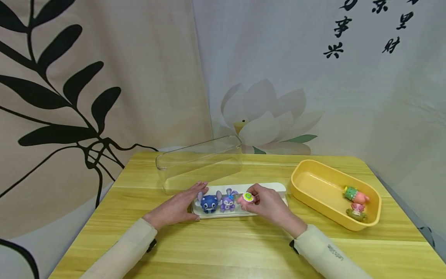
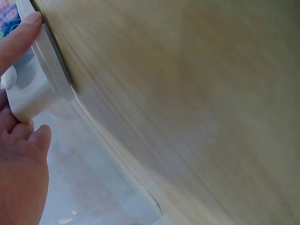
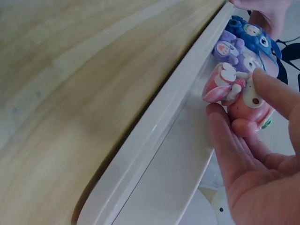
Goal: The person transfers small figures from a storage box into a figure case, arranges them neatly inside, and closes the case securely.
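Note:
A long white display base lies on the wooden table, with a blue figurine and a purple long-eared figurine side by side on it. My left hand grips the base's left end, thumb at the front edge and fingers at the back. Between thumb and fingers, my right hand pinches a pink figurine with a round green, white and yellow top. It is at the base, right of the purple one; whether it touches the base I cannot tell.
Behind the base, a clear plastic cover stands near the table's back edge. A yellow tray at the right contains a pink figurine with a green top and a green-and-pink figurine. Printed curtains hang behind the table.

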The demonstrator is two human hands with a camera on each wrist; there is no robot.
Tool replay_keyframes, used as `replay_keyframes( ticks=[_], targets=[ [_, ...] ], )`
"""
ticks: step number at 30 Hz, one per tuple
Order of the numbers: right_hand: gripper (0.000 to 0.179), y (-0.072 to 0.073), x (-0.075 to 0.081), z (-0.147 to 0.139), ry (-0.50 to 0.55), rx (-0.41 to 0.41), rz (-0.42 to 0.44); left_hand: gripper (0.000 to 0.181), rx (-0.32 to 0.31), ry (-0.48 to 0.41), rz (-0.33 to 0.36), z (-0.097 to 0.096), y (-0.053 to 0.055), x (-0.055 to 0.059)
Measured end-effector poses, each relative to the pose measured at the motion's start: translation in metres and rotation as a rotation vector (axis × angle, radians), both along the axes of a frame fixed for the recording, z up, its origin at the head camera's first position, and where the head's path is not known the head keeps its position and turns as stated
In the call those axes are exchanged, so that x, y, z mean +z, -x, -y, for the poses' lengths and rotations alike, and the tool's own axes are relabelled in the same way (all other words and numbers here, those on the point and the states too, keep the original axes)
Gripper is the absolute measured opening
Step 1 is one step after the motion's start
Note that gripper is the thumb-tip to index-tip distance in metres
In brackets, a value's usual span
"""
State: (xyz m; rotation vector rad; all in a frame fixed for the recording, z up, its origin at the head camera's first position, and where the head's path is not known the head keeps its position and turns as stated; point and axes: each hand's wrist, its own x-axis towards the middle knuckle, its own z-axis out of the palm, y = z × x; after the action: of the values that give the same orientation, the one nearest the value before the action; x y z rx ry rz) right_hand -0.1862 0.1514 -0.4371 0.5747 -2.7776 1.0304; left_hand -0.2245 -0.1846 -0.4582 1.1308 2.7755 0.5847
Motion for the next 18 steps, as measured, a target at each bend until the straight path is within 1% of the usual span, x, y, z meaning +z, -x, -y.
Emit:
replay_keyframes(
  ticks=[4,7,9,14,16,18],
  targets=[
    [0.032,0.0004,-0.0028,0.0023,-0.042,0.008,-0.033,0.100,-0.004,0.002,-0.004,0.0004,0.0004,-0.0007],
    [0.030,0.0007,-0.0041,0.0033,-0.056,0.006,-0.029,0.100,-0.003,0.003,-0.010,0.0008,0.0009,-0.0018],
    [0.030,0.0010,-0.0043,0.0039,-0.077,0.004,-0.041,0.100,-0.004,0.003,-0.015,0.0009,0.0009,-0.0022],
    [0.029,-0.0002,-0.0012,0.0051,-0.160,-0.009,-0.091,0.100,0.002,0.008,-0.005,0.0006,0.0005,-0.0015],
    [0.028,-0.0008,0.0005,0.0052,-0.183,-0.013,-0.094,0.100,0.005,0.011,-0.001,0.0003,0.0004,-0.0010],
    [0.029,-0.0013,0.0025,0.0050,-0.194,-0.023,-0.078,0.100,0.005,0.011,0.000,0.0000,0.0005,-0.0010]
  ],
)
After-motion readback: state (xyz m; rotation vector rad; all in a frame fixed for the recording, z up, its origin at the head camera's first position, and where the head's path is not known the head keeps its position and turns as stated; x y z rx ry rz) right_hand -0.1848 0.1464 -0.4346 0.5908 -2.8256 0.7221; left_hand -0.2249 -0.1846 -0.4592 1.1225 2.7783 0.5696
